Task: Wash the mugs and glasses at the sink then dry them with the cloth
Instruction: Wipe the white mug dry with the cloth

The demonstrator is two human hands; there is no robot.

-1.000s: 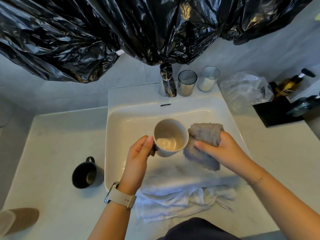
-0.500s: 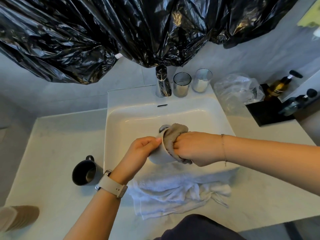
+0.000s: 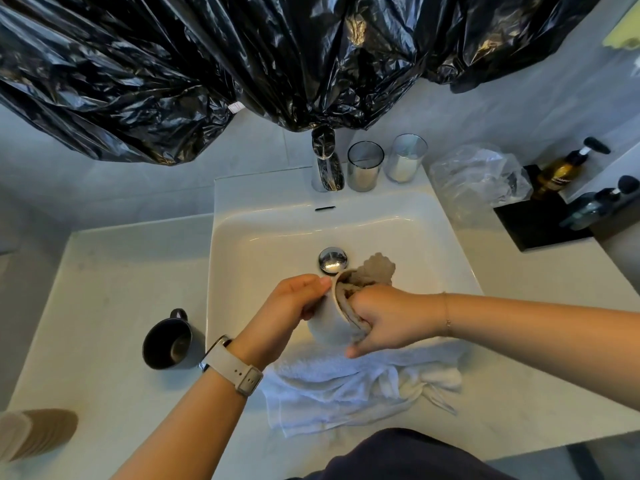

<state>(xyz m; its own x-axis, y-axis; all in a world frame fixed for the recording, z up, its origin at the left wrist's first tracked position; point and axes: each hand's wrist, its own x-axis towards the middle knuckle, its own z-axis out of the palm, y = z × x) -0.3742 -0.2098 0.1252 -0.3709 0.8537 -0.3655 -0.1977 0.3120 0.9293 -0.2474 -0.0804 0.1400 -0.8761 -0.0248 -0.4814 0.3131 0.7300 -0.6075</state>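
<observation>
Two hands dry a pale mug with a grey cloth over a white sink.

The left hand point(image 3: 298, 310) grips the mug point(image 3: 329, 327) by its side; the right hand point(image 3: 384, 318) clutches the cloth point(image 3: 367, 277), now pushed deeper into the mug's mouth than half a second ago, and the drain plug point(image 3: 332, 259) now shows fully. Mug hangs over the sink point(image 3: 263, 244) near its front edge, above a white towel point(image 3: 346, 386). A dark mug point(image 3: 168, 342) stands on the surface point(image 3: 104, 306) left, apart; two glasses point(image 3: 365, 166) stand behind by the tap point(image 3: 325, 161).
</observation>
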